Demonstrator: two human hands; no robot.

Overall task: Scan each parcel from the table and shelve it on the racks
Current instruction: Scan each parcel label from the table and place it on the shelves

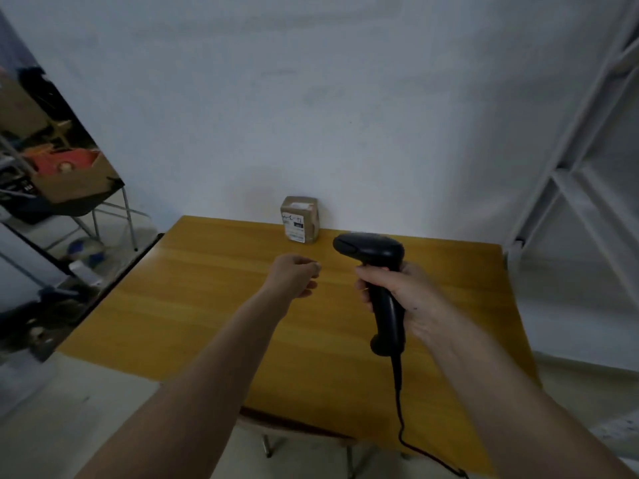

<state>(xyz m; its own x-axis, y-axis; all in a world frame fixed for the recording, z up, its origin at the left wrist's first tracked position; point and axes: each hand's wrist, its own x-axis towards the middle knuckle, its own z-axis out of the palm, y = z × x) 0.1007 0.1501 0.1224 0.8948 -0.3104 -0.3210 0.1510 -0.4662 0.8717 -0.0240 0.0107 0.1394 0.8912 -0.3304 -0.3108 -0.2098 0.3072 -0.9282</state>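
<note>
One small brown cardboard parcel [299,219] with a white label stands upright at the far edge of the yellow wooden table [214,305], against the white wall. My right hand [404,292] grips the handle of a black barcode scanner [375,267], whose head points left toward the parcel. The scanner's cable runs down off the table's near edge. My left hand [294,276] hovers above the table just short of the parcel, fingers loosely curled and holding nothing.
A white metal rack [581,160] stands to the right of the table. At the left are a chair frame [117,216], a ball [85,252] on the floor and assorted clutter. A white wall rises behind the table.
</note>
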